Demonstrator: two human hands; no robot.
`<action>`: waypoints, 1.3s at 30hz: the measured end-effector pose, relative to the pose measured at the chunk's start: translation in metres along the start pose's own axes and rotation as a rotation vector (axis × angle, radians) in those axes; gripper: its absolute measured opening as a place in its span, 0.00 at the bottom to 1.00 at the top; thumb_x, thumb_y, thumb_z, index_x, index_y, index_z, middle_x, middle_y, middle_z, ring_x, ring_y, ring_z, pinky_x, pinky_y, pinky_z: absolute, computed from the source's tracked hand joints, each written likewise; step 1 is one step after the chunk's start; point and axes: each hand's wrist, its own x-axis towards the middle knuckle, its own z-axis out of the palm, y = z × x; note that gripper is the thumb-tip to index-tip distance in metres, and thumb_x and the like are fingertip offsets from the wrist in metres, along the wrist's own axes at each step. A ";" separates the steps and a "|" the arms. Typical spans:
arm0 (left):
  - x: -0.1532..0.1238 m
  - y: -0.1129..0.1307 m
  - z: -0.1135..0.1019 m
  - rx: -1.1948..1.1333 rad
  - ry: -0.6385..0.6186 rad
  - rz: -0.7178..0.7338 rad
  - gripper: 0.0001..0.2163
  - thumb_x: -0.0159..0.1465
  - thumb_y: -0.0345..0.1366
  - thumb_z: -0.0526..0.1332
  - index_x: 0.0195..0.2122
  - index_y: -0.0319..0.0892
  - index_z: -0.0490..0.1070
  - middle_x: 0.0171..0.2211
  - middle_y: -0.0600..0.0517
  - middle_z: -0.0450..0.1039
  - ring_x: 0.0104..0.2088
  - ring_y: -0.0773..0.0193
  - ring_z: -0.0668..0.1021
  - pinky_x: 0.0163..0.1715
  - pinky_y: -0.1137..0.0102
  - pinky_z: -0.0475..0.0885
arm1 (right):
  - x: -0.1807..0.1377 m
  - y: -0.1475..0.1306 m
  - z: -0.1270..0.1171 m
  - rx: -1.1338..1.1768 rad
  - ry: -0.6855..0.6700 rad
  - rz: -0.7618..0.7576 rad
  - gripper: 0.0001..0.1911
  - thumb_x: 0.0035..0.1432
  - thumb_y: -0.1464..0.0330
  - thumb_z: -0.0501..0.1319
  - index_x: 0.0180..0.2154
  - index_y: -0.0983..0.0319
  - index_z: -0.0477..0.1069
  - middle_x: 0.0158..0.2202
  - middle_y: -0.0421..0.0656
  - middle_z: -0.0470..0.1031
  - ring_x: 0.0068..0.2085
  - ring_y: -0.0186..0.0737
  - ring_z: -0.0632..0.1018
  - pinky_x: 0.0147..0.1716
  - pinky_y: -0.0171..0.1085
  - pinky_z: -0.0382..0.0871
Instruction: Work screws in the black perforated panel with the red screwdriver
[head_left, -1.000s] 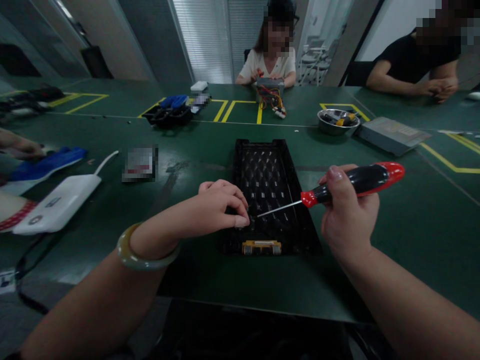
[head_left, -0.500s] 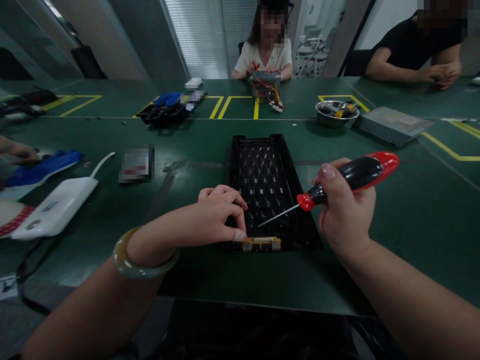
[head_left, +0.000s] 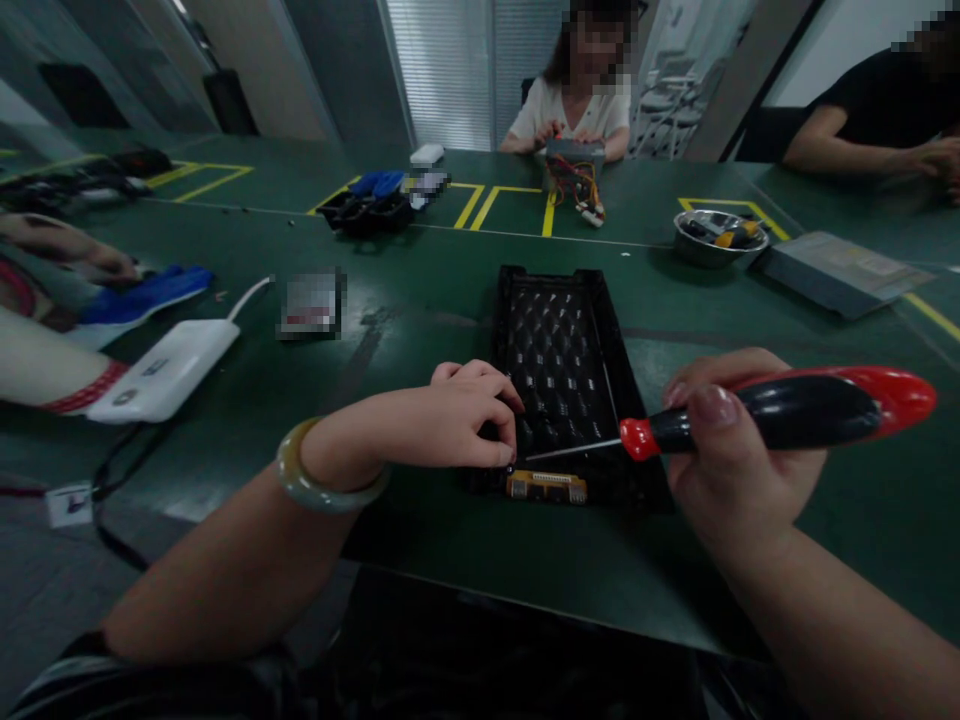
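A plastic tray (head_left: 562, 340) lies on the long workbench (head_left: 420, 310), with a small circuit board (head_left: 546, 487) at its near end, the left hand (head_left: 472, 415) just above that board, and the right hand (head_left: 739, 450) gripping a screwdriver (head_left: 780, 405) over the tray's right edge. Right of the tray, a steel bowl (head_left: 720, 238) sits beside a flat metal case (head_left: 836, 272); to its left lies a flat plastic box (head_left: 161, 370). Beyond the tray, a co-worker (head_left: 577, 120) sits behind a wired metal unit (head_left: 574, 170).

Long green workbench (head_left: 420, 300) with yellow tape lines (head_left: 487, 205), slatted window blinds (head_left: 442, 70), grey pillars (head_left: 352, 70), metal chairs (head_left: 664, 120) beyond.
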 end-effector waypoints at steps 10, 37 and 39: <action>0.001 0.001 -0.001 -0.005 0.002 -0.032 0.07 0.64 0.43 0.65 0.34 0.52 0.82 0.57 0.54 0.73 0.63 0.50 0.65 0.62 0.54 0.52 | -0.002 -0.009 0.004 -0.003 -0.159 -0.055 0.09 0.58 0.61 0.70 0.30 0.57 0.76 0.26 0.39 0.72 0.26 0.37 0.71 0.23 0.40 0.61; 0.001 0.001 -0.005 -0.036 -0.047 -0.048 0.07 0.64 0.44 0.65 0.35 0.53 0.83 0.58 0.55 0.72 0.63 0.51 0.63 0.61 0.56 0.50 | -0.003 -0.015 -0.004 0.034 -0.383 -0.016 0.29 0.59 0.55 0.70 0.59 0.58 0.73 0.42 0.45 0.76 0.40 0.44 0.77 0.38 0.43 0.75; 0.001 0.002 -0.006 -0.044 -0.052 -0.055 0.07 0.64 0.44 0.65 0.35 0.52 0.83 0.59 0.55 0.71 0.63 0.51 0.62 0.62 0.56 0.49 | -0.003 -0.013 -0.004 0.014 -0.389 -0.018 0.30 0.59 0.55 0.70 0.60 0.57 0.72 0.40 0.45 0.76 0.37 0.43 0.77 0.37 0.43 0.76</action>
